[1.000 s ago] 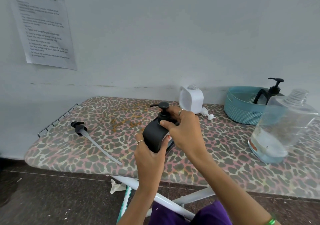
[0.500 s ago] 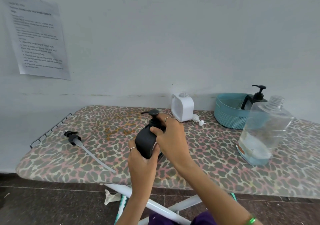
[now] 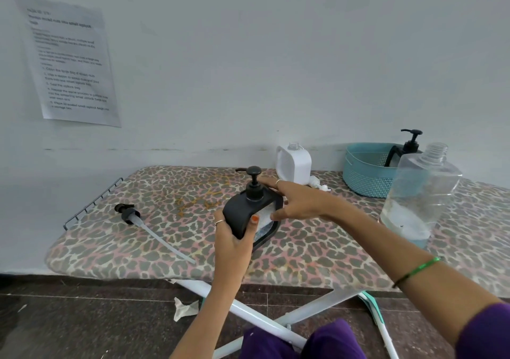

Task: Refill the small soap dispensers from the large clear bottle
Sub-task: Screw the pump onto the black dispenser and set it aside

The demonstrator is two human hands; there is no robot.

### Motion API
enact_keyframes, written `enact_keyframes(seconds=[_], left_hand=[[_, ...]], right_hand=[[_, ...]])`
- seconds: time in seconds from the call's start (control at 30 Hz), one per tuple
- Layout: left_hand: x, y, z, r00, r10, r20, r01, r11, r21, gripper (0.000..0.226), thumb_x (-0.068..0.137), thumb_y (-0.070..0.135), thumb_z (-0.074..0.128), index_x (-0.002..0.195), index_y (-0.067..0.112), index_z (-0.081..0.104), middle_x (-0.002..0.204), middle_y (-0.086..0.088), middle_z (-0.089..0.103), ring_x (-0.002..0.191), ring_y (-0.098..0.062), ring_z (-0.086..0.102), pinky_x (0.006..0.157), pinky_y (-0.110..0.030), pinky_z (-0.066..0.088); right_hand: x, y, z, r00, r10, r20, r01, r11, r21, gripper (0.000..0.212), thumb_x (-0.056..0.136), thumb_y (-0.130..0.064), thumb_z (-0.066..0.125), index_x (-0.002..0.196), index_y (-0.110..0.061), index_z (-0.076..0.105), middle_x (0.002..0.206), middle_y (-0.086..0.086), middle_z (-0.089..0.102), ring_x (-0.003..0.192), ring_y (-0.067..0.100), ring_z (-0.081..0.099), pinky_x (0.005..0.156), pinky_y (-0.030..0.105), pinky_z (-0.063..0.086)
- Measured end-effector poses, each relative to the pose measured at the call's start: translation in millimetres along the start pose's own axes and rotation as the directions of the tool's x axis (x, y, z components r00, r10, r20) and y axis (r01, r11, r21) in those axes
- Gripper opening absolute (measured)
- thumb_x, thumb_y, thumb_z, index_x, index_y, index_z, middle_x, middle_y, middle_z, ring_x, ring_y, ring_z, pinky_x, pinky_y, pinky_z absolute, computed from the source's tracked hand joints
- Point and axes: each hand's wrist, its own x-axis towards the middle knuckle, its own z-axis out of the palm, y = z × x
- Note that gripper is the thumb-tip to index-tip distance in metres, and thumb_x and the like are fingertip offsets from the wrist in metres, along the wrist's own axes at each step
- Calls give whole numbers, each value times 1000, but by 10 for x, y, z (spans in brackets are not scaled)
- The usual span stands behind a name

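Note:
A black soap dispenser (image 3: 242, 212) with its pump head on stands on the leopard-print board (image 3: 317, 251). My left hand (image 3: 234, 237) grips its near side, thumb across the front. My right hand (image 3: 295, 202) is beside the dispenser's right flank with fingers stretched out, off the pump. The large clear bottle (image 3: 419, 196) stands uncapped at the right, a little liquid in its bottom. A white dispenser (image 3: 294, 164) without a pump stands at the back by the wall. Another black dispenser (image 3: 408, 144) sits in the teal basket (image 3: 364, 173).
A loose black pump with a long tube (image 3: 149, 227) lies on the board's left part. A small white pump (image 3: 317, 183) lies by the white dispenser. A wire rack (image 3: 91, 201) ends the board at the left. A paper sheet (image 3: 69, 60) hangs on the wall.
My right hand has let go of the black dispenser's pump head and opened out to the dispenser's right side. My left hand keeps its grip on the body.

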Motion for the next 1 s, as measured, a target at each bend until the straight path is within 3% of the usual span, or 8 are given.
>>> enact_keyframes(seconds=[0.2, 0.37, 0.47, 0.53, 0.6, 0.77, 0.87, 1.0], left_hand=[[6, -26, -9, 997, -11, 74, 7, 998, 56, 55, 77, 48, 59, 122, 27, 37, 111, 6, 58, 94, 5, 58, 74, -6, 44], [122, -76, -13, 986, -46, 161, 14, 980, 197, 94, 54, 92, 45, 125, 32, 32, 120, 6, 50, 108, -6, 54, 87, -18, 45], [136, -1, 23, 959, -142, 246, 54, 941, 334, 97, 68, 89, 26, 131, 17, 42, 73, 6, 54, 62, 7, 54, 61, -18, 49], [174, -19, 55, 944, -211, 254, 44, 843, 536, 81, 81, 78, 20, 129, 18, 47, 72, 4, 58, 63, 4, 57, 68, -31, 54], [231, -68, 105, 924, -263, 276, -55, 624, 779, 72, 88, 70, 28, 132, 16, 46, 118, -5, 59, 106, -14, 57, 93, -39, 48], [307, 9, 350, 911, -295, 288, -227, 225, 948, 60, 91, 62, 37, 122, 13, 51, 132, -7, 45, 120, -21, 45, 92, -32, 45], [379, 62, 442, 881, -381, 280, -249, 129, 960, 68, 82, 73, 41, 116, 14, 52, 122, -8, 51, 109, -21, 52, 83, -29, 48], [520, 160, 559, 837, -453, 308, -315, 61, 947, 61, 72, 79, 45, 79, 18, 47, 76, 6, 51, 67, -9, 49, 53, -19, 39]], right_hand=[[-33, 80, -47, 993, 50, -109, -49, 999, 13, 69, 73, -23, 81, 132, -24, 45, 131, 0, 53, 108, 15, 53, 93, 28, 42], [-328, 207, -87, 937, 76, -342, -115, 989, -96, 66, 71, -32, 82, 128, -16, 53, 119, 2, 60, 96, 11, 50, 80, 22, 37], [-493, 291, -217, 863, 95, -497, -176, 977, -120, 61, 68, -36, 83, 119, -13, 59, 110, 4, 66, 83, 12, 56, 74, 23, 41], [-607, 295, -423, 794, 115, -597, -216, 971, -101, 57, 67, -36, 84, 115, -13, 61, 102, 3, 68, 74, 10, 56, 69, 23, 39], [-733, 260, -726, 703, 132, -699, -231, 972, -49, 53, 67, -36, 84, 111, -13, 63, 96, 1, 66, 77, 13, 58, 66, 22, 38], [-1063, 165, -1551, 496, 212, -842, -28, 973, 229, 45, 66, -28, 86, 100, -10, 63, 83, 2, 68, 61, 16, 68, 61, 28, 57], [-1186, 252, -1901, 410, 255, -876, -32, 963, 266, 46, 66, -26, 86, 99, -9, 60, 78, 1, 66, 58, 15, 68, 60, 29, 59], [-1212, 681, -2155, 302, 331, -894, -213, 937, 275, 54, 63, -36, 85, 100, -5, 60, 82, 8, 69, 66, 22, 70, 65, 38, 61]])
